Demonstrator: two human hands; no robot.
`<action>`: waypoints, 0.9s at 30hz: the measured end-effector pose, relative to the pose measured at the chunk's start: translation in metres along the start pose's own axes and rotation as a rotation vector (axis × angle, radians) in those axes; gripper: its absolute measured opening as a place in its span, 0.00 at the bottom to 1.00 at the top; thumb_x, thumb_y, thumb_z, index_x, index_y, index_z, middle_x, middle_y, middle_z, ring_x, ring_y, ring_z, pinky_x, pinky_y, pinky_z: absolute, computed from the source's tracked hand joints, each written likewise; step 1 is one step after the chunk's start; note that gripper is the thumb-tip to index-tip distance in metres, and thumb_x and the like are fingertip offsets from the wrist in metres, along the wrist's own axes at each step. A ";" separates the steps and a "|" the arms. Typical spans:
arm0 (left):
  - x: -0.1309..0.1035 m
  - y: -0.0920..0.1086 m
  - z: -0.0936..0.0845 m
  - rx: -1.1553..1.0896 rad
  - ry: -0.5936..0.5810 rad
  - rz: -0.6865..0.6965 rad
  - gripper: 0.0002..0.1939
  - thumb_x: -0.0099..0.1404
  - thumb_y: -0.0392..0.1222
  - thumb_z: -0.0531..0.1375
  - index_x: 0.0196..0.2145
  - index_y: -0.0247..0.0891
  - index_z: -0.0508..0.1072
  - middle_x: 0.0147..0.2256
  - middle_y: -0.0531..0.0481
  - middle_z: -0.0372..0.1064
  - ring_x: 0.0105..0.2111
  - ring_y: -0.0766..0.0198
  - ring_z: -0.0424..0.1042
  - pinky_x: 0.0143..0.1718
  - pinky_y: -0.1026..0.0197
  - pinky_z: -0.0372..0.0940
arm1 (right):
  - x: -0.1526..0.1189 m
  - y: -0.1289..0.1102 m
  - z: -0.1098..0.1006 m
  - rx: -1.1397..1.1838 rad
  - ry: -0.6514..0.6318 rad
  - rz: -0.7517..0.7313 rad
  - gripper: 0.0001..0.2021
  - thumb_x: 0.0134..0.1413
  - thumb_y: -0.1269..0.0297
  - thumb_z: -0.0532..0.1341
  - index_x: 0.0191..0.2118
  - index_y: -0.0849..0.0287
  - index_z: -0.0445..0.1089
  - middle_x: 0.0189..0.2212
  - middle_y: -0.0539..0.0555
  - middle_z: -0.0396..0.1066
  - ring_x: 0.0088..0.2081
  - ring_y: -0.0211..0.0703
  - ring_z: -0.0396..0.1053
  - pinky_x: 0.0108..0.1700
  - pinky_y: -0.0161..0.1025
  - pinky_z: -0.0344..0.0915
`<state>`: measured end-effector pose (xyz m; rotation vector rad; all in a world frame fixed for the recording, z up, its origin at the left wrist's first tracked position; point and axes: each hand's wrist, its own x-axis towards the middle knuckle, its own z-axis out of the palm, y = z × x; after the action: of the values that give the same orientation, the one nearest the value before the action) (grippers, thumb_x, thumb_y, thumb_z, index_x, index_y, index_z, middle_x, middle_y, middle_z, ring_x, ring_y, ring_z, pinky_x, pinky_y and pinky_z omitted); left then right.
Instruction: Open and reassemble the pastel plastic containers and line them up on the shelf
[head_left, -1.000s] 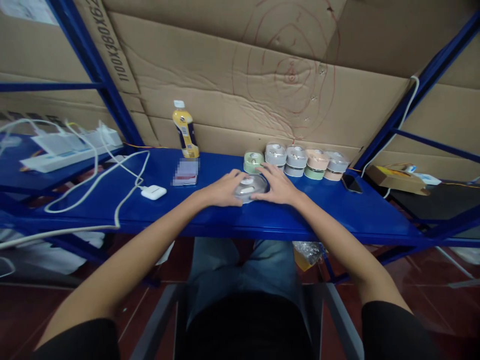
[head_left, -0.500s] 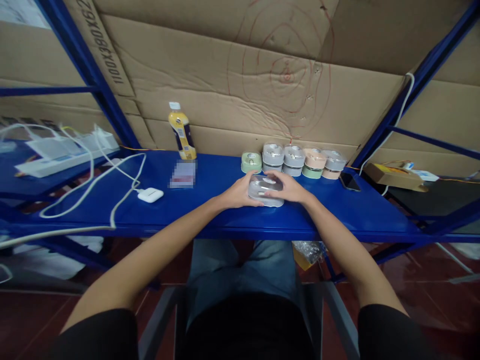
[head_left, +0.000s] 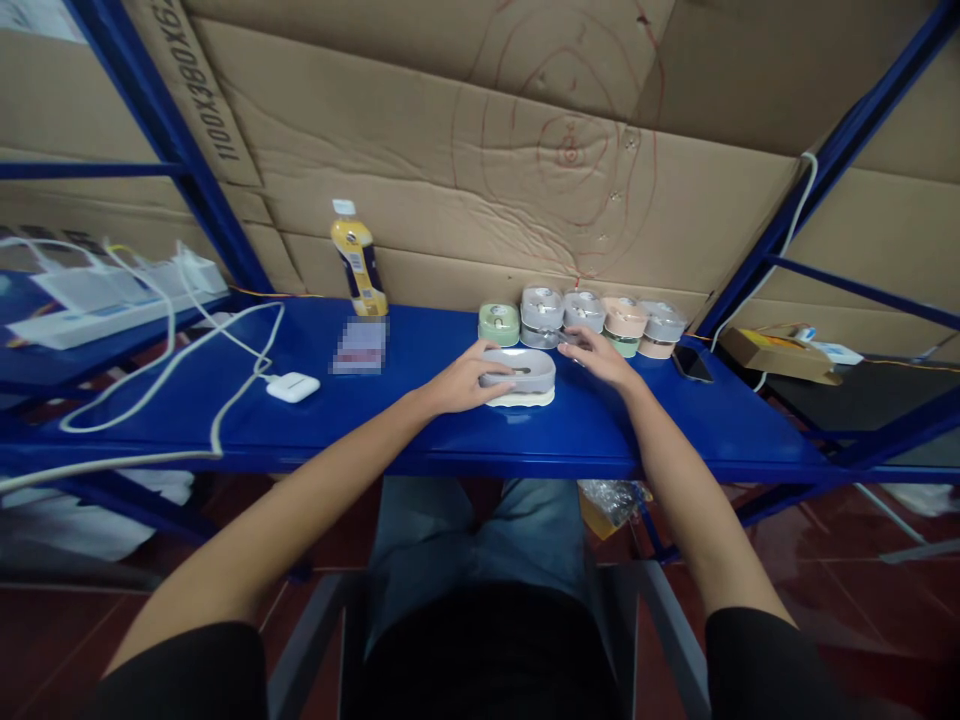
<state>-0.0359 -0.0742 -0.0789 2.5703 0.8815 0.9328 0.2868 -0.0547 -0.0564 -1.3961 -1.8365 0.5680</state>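
A grey oval box (head_left: pixel 529 378) with a pale base sits uncovered on the blue table, a small piece visible inside it. My left hand (head_left: pixel 471 378) is closed around the box's left side, fingers over its rim. Just right of the box, my right hand (head_left: pixel 596 355) is closed on a clear lid (head_left: pixel 561 340), raised and tilted, partly hidden against the boxes behind. Behind the hands stand a green box (head_left: pixel 499 324) with a clear lid, and stacked lidded boxes: grey (head_left: pixel 542 310), another grey (head_left: pixel 584 308) and peach over green (head_left: pixel 625 318).
A yellow drink bottle (head_left: pixel 358 262) stands at the back left, a blurred packet (head_left: pixel 358 345) before it. White earphone case (head_left: pixel 292 387) on a cable lies left. A phone (head_left: pixel 693 363) lies right. Cardboard (head_left: pixel 420 130) backs the table; a power strip (head_left: pixel 120 310) is far left.
The clear lid has come off the grey box and moved right and back with my right hand. My left hand stays on the box.
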 end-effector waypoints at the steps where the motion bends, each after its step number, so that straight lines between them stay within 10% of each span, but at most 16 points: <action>1: 0.000 -0.003 -0.003 0.008 0.028 -0.015 0.19 0.72 0.56 0.65 0.50 0.44 0.86 0.59 0.38 0.68 0.64 0.41 0.69 0.71 0.36 0.64 | 0.000 0.000 -0.001 -0.014 0.007 0.005 0.33 0.58 0.43 0.68 0.63 0.58 0.73 0.51 0.61 0.79 0.51 0.55 0.77 0.57 0.56 0.74; 12: -0.004 -0.026 -0.018 0.069 0.130 -0.138 0.22 0.71 0.60 0.63 0.51 0.41 0.81 0.57 0.39 0.68 0.61 0.44 0.71 0.70 0.38 0.65 | -0.004 -0.007 -0.008 -0.042 0.025 -0.028 0.40 0.48 0.43 0.75 0.64 0.58 0.74 0.61 0.64 0.77 0.59 0.62 0.76 0.65 0.62 0.70; 20: -0.001 -0.005 0.010 -0.091 0.059 -0.038 0.54 0.61 0.63 0.73 0.74 0.37 0.56 0.69 0.29 0.64 0.68 0.35 0.67 0.70 0.34 0.63 | -0.010 -0.035 0.024 0.007 -0.207 -0.484 0.41 0.47 0.42 0.78 0.66 0.50 0.76 0.64 0.59 0.76 0.63 0.62 0.74 0.67 0.60 0.70; 27: 0.003 -0.010 0.019 -0.145 0.033 -0.071 0.67 0.51 0.60 0.78 0.77 0.41 0.48 0.70 0.28 0.63 0.70 0.29 0.65 0.70 0.28 0.62 | -0.007 -0.046 0.046 -0.096 -0.242 -0.571 0.38 0.49 0.43 0.78 0.65 0.49 0.77 0.59 0.58 0.78 0.59 0.61 0.76 0.65 0.59 0.71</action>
<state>-0.0267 -0.0652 -0.0960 2.3929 0.8742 0.9839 0.2237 -0.0716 -0.0536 -0.8156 -2.3554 0.3625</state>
